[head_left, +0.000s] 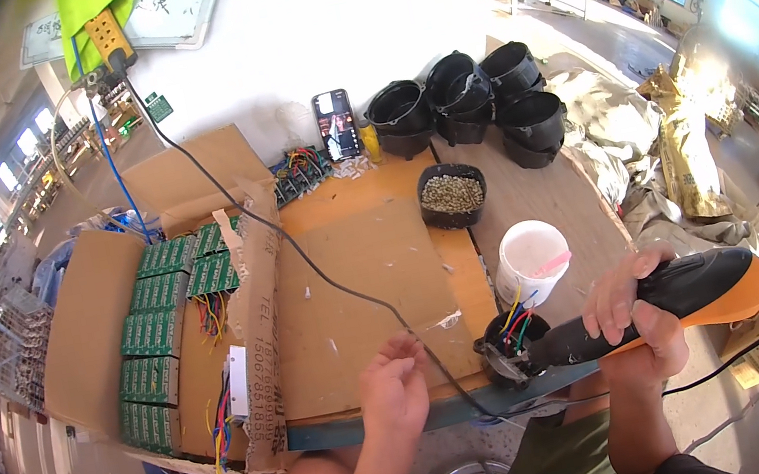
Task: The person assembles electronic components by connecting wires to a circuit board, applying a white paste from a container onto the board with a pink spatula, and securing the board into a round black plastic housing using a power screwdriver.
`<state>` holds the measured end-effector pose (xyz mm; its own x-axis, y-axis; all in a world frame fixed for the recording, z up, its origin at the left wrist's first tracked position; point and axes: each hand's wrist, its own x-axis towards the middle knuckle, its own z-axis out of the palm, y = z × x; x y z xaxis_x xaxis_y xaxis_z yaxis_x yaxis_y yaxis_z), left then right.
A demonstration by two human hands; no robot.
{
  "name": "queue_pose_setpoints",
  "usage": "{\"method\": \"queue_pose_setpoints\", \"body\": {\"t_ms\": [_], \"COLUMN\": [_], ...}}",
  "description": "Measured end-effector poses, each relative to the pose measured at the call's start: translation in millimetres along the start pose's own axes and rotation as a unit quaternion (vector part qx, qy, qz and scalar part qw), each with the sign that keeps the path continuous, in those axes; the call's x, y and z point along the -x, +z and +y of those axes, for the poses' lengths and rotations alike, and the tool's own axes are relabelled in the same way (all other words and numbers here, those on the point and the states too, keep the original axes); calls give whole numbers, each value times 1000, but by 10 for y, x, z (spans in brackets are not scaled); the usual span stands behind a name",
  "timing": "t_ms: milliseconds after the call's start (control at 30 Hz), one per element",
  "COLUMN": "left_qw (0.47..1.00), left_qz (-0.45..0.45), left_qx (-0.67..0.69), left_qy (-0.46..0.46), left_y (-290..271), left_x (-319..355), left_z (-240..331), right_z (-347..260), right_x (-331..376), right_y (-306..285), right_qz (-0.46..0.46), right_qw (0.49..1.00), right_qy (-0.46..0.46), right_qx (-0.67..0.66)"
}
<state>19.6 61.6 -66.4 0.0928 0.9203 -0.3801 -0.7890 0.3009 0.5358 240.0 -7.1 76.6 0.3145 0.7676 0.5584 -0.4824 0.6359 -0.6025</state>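
My right hand [632, 314] is wrapped around a corded orange-and-black power tool [712, 280], which lies nearly level. The tool's narrow dark front end reaches left to a black round housing [495, 359] at the table's near edge; whether they touch I cannot tell. Red, green, blue and yellow wires [518, 322] stick up from that housing. To its left, my left hand [395, 381] is raised with fingers curled and pinched together, close to a black cable [401, 319]. Anything between those fingertips is too small to make out.
A white tub [527, 257] with a pink item stands behind the housing. Farther back are a dark bowl [454, 209] of small brass-coloured parts, several black pots [460, 91] and a phone [337, 128]. At left, an open carton [92, 333] holds green boxes [154, 338]. The cable crosses the table.
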Motion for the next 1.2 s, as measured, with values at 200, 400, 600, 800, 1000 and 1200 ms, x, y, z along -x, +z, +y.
{"method": "queue_pose_setpoints", "body": {"t_ms": [200,400,600,800,1000,1200], "left_qw": [998,983,967,975,979,975], "left_qz": [-57,-151,-187,-153,-167,-168], "left_qx": [-34,-99,-167,-148,-96,-105], "left_qy": [2,-21,-54,-68,-66,-97], "left_y": [230,487,258,447,400,344], "left_x": [206,488,411,524,508,478], "left_z": [-124,-81,-124,-103,-175,-119], "right_z": [41,69,117,159,177,197], "right_x": [7,22,57,57,91,102], "right_y": [131,165,130,153,161,129], "right_qz": [19,39,42,31,31,36], "right_qw": [999,998,998,999,999,999], "right_qy": [-26,-33,-32,-37,-24,-29], "right_qx": [-21,-46,-36,-2,-21,-18]}}
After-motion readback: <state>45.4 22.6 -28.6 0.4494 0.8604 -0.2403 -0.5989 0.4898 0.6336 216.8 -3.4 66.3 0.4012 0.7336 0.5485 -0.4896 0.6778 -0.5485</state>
